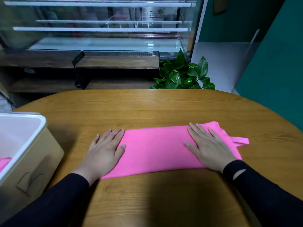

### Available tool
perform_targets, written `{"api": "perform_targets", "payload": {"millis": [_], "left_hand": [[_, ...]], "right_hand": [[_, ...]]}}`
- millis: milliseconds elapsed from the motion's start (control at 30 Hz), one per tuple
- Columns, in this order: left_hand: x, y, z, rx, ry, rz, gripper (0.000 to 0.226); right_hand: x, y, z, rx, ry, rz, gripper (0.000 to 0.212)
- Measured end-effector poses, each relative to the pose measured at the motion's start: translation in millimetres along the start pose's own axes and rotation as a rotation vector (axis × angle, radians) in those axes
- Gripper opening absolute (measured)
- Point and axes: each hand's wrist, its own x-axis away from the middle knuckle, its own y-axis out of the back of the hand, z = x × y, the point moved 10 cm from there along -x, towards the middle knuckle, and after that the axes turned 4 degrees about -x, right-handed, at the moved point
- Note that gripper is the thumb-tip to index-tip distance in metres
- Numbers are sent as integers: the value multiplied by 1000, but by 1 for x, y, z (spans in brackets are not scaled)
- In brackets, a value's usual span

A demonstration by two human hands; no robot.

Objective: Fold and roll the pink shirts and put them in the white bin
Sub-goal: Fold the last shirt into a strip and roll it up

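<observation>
Pink shirt (155, 149) lies flat on the wooden counter (147, 105), folded into a long band running left to right, centre of view. Left hand (105, 149) rests palm down at the band's left end, partly on the cloth and partly on the wood beside it, its fingers (114, 135) straight and spread, gripping nothing. Right hand (208, 148) lies palm down on the band near its right end, its fingers (195, 130) straight and slightly spread, flat on the cloth, also gripping nothing. A narrow strip of the same fabric (241, 140) sticks out past the shirt's right end onto the counter. Both forearms are in black sleeves (262, 190). White bin (21, 145) sits at the counter's left edge, well apart from the shirt, white rim on top, tan side wall with a dark scribble on it. Some pink cloth (4, 163) is visible inside it at the frame edge; cannot tell whether it is rolled. Beyond the far edge of the counter: a green leafy plant (182, 74), a glass display case (105, 25) on a dark wooden base, and a teal wall (278, 63) at right.
</observation>
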Motion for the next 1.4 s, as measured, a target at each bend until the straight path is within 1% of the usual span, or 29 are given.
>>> {"api": "perform_targets", "payload": {"millis": [67, 133, 200, 267, 333, 367, 433, 500, 533, 600, 633, 700, 733, 800, 833, 933, 1000, 1100, 1133, 1267, 1333, 1400], "left_hand": [[10, 3, 0, 12, 113, -47, 72], [23, 7, -1, 30, 245, -90, 67], [35, 8, -7, 30, 346, -119, 67], [44, 8, -11, 36, 447, -134, 68], [51, 6, -19, 45, 522, -127, 68], [54, 5, -23, 40, 541, -128, 68], [65, 3, -30, 21, 556, -113, 68], [80, 6, -36, -5, 507, -135, 67], [89, 9, -39, -9, 444, -169, 64], [108, 11, -45, -36, 272, -252, 60], [118, 12, -47, -51, 178, -323, 58], [139, 13, -57, -38, -48, -449, 57], [147, 14, -61, -29, -160, -487, 56], [160, 16, -73, -5, -334, -521, 46], [162, 15, -77, 5, -384, -509, 45], [158, 15, -83, 68, -415, -433, 43], [153, 16, -87, 114, -423, -399, 39], [150, 12, -96, 106, -453, -346, 39], [148, 10, -97, 104, -453, -330, 39], [149, 8, -101, 68, -449, -297, 46], [150, 10, -105, 43, -459, -304, 48], [150, 12, -108, 23, -453, -307, 51]], "right_hand": [[-19, 10, 0, 85, -20, -15, 79], [-35, 29, 13, 159, -61, -121, 75], [-32, 38, 50, 65, -31, -260, 59], [-12, 24, 109, -73, 91, -362, 43], [19, -5, 160, -166, 136, -369, 40], [33, -20, 175, -199, 126, -349, 40], [54, -36, 188, -188, 133, -317, 42], [66, -38, 180, -195, 170, -289, 48], [70, -37, 172, -218, 201, -280, 49], [80, -33, 155, -284, 271, -258, 43], [84, -32, 144, -303, 287, -253, 39], [95, -27, 123, -286, 294, -299, 34], [98, -24, 115, -280, 293, -336, 32], [112, -16, 101, -294, 303, -403, 29], [120, -14, 97, -302, 325, -423, 30], [142, -16, 89, -342, 410, -417, 44], [151, -22, 86, -350, 426, -299, 48], [156, -29, 89, -252, 403, -67, 59], [155, -30, 89, -217, 401, -41, 60], [152, -27, 86, -239, 345, -126, 56], [153, -28, 85, -219, 357, -213, 54], [154, -21, 87, -240, 363, -322, 46]]}}
